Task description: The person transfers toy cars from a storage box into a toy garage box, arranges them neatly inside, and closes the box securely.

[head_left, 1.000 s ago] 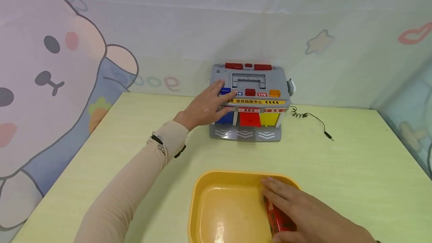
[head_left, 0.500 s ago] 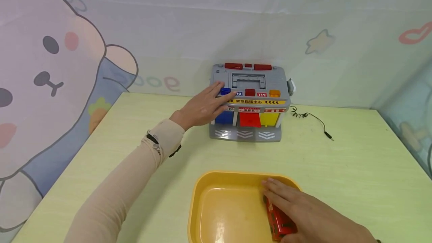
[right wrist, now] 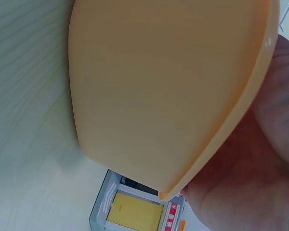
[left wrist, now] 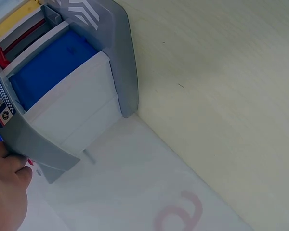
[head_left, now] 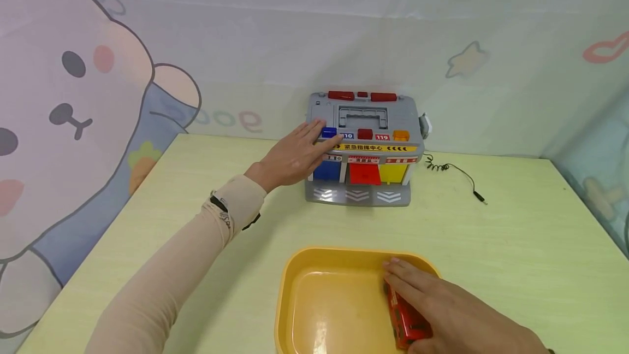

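Note:
My left hand (head_left: pixel 295 160) rests on the front left corner of a grey toy rescue station (head_left: pixel 400 111), fingers extended beside its blue button (head_left: pixel 329 133). A red door (head_left: pixel 365 173) in the middle is tilted outward; the blue door (left wrist: pixel 55 67) and yellow door (right wrist: pixel 135 211) sit on either side of it. Over the right side of a yellow tray (head_left: pixel 334 305), my right hand (head_left: pixel 454 310) lies across a red toy car (head_left: pixel 407 324) with its fingers nearly straight. Part of the car is hidden under that hand. In the right wrist view the palm (right wrist: pixel 236 173) is behind the tray's rim.
A thin black cable (head_left: pixel 444 167) with a plug trails from the station's right side over the pale green table (head_left: pixel 516 245). Behind the table hangs a printed cloth (head_left: pixel 275 31), which the station stands close to.
My right thumb has drawn back slightly from the car's near end, while the car stays in place. My left hand has shifted a little to the left along the station's corner.

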The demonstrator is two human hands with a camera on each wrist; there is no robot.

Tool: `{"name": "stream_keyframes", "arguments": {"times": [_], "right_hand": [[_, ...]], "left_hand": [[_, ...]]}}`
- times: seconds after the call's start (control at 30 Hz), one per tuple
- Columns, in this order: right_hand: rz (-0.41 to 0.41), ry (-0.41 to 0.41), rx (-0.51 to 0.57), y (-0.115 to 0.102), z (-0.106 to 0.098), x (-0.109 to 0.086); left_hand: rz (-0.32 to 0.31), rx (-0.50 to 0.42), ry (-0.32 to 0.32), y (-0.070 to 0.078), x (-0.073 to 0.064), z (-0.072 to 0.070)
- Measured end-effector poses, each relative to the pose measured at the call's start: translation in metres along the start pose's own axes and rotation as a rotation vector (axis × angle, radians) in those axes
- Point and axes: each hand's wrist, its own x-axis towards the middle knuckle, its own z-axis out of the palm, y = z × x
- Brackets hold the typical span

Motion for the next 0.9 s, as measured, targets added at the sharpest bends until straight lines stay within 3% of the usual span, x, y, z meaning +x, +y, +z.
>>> {"name": "stream_keyframes", "arguments": {"times": [0.4, 0.77, 0.9], "right_hand": [[-0.065, 0.031, -0.120, 0.0038, -0.0027, -0.0044], [-0.049, 0.012, 0.001, 0.0006, -0.0016, -0.0005], [-0.009, -0.007, 0.020, 0.0002, -0.0054, -0.0017]], "left_hand": [[-0.005, 0.012, 0.012, 0.0011, 0.0006, 0.0010], [-0.002, 0.010, 0.032, 0.0017, 0.0020, 0.0034], [-0.005, 0.009, 0.034, 0.0016, 0.0019, 0.0038]]}}
